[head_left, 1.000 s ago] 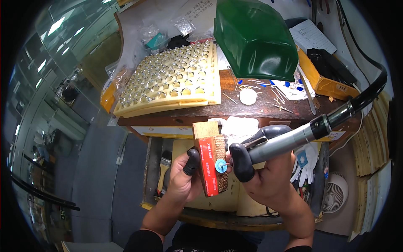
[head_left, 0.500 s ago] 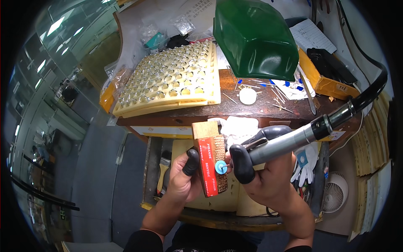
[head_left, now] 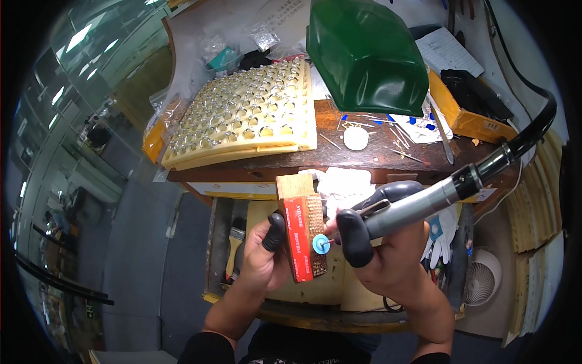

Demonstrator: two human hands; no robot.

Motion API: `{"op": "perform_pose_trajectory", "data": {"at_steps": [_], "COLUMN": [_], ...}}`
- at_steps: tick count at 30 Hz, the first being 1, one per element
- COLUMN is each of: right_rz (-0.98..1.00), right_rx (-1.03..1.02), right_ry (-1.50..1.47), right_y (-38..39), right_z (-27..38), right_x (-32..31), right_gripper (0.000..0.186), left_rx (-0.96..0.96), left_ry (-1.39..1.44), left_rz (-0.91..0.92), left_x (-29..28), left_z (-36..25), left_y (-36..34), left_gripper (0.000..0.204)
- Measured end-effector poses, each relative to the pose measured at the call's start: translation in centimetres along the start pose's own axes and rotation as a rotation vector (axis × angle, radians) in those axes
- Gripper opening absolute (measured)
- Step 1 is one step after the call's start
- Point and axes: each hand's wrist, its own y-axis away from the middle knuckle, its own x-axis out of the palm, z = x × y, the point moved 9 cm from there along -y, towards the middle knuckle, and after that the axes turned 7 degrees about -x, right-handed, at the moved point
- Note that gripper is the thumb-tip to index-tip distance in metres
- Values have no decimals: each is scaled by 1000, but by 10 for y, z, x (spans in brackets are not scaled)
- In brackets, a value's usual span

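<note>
My left hand (head_left: 265, 253), a black cot on its thumb, is closed around a wooden block (head_left: 295, 184) with red printed tape (head_left: 297, 239) along one face. The block's right face is rough and bumpy. In my right hand (head_left: 388, 264), black cots on thumb and finger, is a grey rotary tool handpiece (head_left: 412, 213). A small round blue disc (head_left: 321, 244) on the tool's tip sits at the block's bumpy face; whether it touches is hard to tell. A thin metal piece (head_left: 374, 207) shows beside the finger; its kind is unclear.
Below my hands lies an open drawer (head_left: 303, 321) with a brush (head_left: 234, 252) and white gloves (head_left: 441, 246). On the bench stand a cream tray (head_left: 230, 151) of shiny rings, a green cover (head_left: 370, 60), thin rods and an orange box (head_left: 467, 118). The handpiece's black cable (head_left: 536, 130) rises at right.
The blue disc and the handpiece have shifted slightly right and down against the block. Both hands keep their hold.
</note>
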Motion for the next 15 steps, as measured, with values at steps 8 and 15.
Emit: {"op": "perform_pose_trajectory", "data": {"at_steps": [8, 15], "right_rz": [-48, -306], "right_rx": [107, 488], "right_ry": [-115, -94], "right_y": [32, 133], "right_z": [8, 23], "right_x": [-45, -160], "right_gripper": [27, 20], "left_rx": [-140, -201], "left_ry": [178, 180], "left_rz": [151, 55], "left_x": [1, -16], "left_z": [9, 17], "left_y": [-2, 13], "left_gripper": [52, 55]}}
